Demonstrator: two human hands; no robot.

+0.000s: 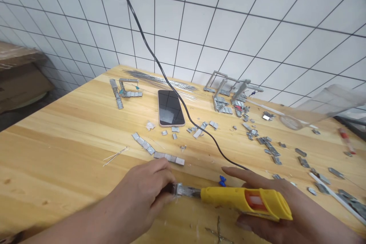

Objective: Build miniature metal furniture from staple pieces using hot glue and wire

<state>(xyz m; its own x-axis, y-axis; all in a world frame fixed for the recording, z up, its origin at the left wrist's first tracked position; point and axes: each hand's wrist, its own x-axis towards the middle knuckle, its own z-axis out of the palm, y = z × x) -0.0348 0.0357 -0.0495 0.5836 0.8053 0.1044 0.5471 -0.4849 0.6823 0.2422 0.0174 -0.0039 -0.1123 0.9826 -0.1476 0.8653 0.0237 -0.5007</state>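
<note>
Left hand (143, 194): fingers curled shut, pinching small silvery metal piece (180, 189) at nozzle of yellow plastic glue gun (246, 201). Right hand (268, 206): gun body held sideways, low over wooden table (57, 152); index finger extended straight, remaining fingers under gun. Black cable (183, 103): one, crossing table. Black-screened phone with pale case (170, 108): one, face up, mid-table. Small blue clip (222, 180): one, just beyond gun. Grey metal segments (248, 129): many, scattered, uncountable.
</note>
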